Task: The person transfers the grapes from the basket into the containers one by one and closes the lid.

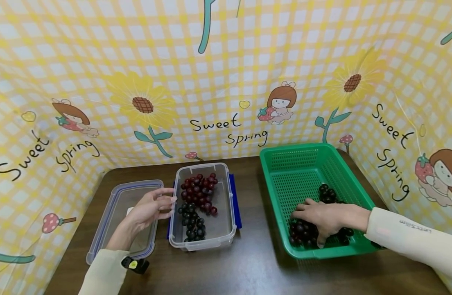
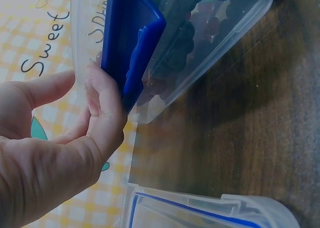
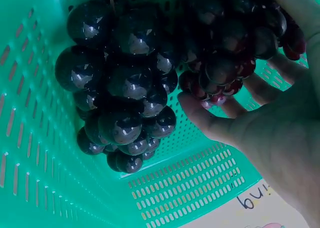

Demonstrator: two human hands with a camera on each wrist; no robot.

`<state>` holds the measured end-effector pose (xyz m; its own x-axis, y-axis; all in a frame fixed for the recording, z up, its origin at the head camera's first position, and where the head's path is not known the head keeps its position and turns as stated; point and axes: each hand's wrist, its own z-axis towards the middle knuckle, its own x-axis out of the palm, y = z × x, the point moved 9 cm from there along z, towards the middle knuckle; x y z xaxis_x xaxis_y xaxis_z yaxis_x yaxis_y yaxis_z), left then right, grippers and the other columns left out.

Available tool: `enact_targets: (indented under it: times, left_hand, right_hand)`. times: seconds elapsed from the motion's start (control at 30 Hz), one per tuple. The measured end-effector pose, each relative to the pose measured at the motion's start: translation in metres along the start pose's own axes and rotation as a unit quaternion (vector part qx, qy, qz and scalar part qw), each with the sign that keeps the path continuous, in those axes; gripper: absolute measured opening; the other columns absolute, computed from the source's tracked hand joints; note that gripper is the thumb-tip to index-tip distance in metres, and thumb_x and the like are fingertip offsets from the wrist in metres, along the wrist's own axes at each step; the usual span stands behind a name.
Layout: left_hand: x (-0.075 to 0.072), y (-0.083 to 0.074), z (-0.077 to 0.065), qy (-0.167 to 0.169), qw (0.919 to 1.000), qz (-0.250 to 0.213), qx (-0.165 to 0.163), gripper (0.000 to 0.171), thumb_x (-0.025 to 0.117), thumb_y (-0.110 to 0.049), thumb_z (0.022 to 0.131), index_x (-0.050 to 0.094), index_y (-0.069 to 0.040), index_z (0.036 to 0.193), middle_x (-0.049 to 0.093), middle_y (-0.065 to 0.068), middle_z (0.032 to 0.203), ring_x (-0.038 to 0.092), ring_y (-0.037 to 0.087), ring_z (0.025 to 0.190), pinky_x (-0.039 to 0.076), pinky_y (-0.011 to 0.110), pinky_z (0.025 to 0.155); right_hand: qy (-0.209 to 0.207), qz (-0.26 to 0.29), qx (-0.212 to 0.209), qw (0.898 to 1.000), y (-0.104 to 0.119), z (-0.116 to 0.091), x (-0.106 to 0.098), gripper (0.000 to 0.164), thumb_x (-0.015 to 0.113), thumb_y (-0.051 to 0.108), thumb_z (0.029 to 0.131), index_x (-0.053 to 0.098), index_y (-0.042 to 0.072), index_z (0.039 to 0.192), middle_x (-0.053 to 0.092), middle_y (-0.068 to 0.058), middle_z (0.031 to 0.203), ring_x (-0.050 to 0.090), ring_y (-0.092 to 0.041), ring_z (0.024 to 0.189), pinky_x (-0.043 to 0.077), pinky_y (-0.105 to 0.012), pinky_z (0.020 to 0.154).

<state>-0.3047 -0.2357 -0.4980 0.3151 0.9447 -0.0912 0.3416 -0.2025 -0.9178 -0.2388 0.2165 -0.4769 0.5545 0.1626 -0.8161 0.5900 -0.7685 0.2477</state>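
Note:
My left hand is at the left side of a clear plastic box, its loosely bent fingertips right at the rim and a blue latch. Inside the box lie a bunch of dark red grapes and a bunch of black grapes. Over in the green basket, my right hand reaches down with thumb and fingers around a dark red bunch of grapes. Beside it hangs a bunch of black grapes in the right wrist view.
Left of the box, a clear lid with a blue seal lies on the brown table, partly under my left forearm. More dark grapes sit farther back in the basket. A yellow checked cloth surrounds the table's back and sides.

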Motion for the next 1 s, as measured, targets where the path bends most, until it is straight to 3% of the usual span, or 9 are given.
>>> enact_targets:
  times: [0.2, 0.4, 0.67, 0.8, 0.9, 1.0]
  left_hand:
    - [0.0, -0.001, 0.0, -0.001, 1.0, 0.0, 0.0, 0.064, 0.065, -0.024, 0.106, 0.034, -0.003, 0.158, 0.059, 0.004, 0.117, 0.064, 0.009, 0.093, 0.061, 0.028, 0.081]
    - [0.0, -0.001, -0.001, -0.001, 1.0, -0.001, -0.002, 0.065, 0.064, -0.024, 0.106, 0.033, -0.003, 0.159, 0.059, 0.005, 0.119, 0.064, 0.009, 0.093, 0.061, 0.028, 0.082]
    - [0.001, -0.001, 0.0, 0.001, 1.0, 0.001, -0.002, 0.066, 0.064, -0.026, 0.106, 0.033, -0.004, 0.16, 0.059, 0.001, 0.117, 0.064, 0.008, 0.092, 0.061, 0.027, 0.082]
    - [0.001, 0.0, 0.0, 0.0, 1.0, -0.003, -0.003, 0.065, 0.065, -0.024, 0.106, 0.033, -0.004, 0.159, 0.06, 0.001, 0.116, 0.065, 0.008, 0.091, 0.061, 0.026, 0.081]
    - [0.001, 0.0, 0.0, -0.001, 1.0, -0.005, -0.005, 0.065, 0.065, -0.023, 0.106, 0.033, -0.004, 0.159, 0.06, 0.001, 0.115, 0.065, 0.009, 0.091, 0.061, 0.026, 0.081]
    - [0.0, 0.0, 0.0, -0.002, 1.0, -0.005, -0.006, 0.064, 0.064, -0.023, 0.106, 0.033, -0.004, 0.159, 0.06, 0.001, 0.115, 0.065, 0.009, 0.091, 0.061, 0.026, 0.081]
  right_hand:
    - [-0.001, -0.035, -0.006, 0.999, 0.0, 0.004, 0.004, 0.09, 0.097, 0.021, 0.074, 0.052, 0.021, 0.152, 0.048, -0.009, 0.156, 0.043, -0.039, 0.143, 0.052, -0.063, 0.103]
    - [-0.001, -0.035, 0.0, 0.999, -0.002, 0.007, 0.004, 0.091, 0.098, 0.024, 0.072, 0.053, 0.014, 0.151, 0.046, -0.016, 0.161, 0.038, -0.047, 0.149, 0.049, -0.069, 0.105]
    - [-0.011, -0.071, 0.003, 0.997, -0.001, 0.013, 0.005, 0.092, 0.101, 0.027, 0.069, 0.058, 0.008, 0.148, 0.053, -0.015, 0.157, 0.04, -0.052, 0.149, 0.047, -0.062, 0.113]
    - [-0.015, -0.08, -0.006, 0.997, -0.001, 0.015, 0.004, 0.085, 0.1, 0.027, 0.07, 0.062, 0.008, 0.144, 0.058, -0.013, 0.153, 0.046, -0.048, 0.146, 0.049, -0.056, 0.114]
    - [-0.033, -0.072, -0.026, 0.997, -0.001, 0.015, 0.001, 0.068, 0.098, 0.024, 0.071, 0.069, 0.011, 0.132, 0.068, -0.006, 0.137, 0.06, -0.036, 0.133, 0.048, -0.052, 0.116]
    - [-0.052, -0.05, -0.038, 0.997, -0.003, 0.013, -0.005, 0.055, 0.096, 0.02, 0.075, 0.072, 0.015, 0.123, 0.071, 0.0, 0.124, 0.066, -0.025, 0.117, 0.054, -0.047, 0.107]
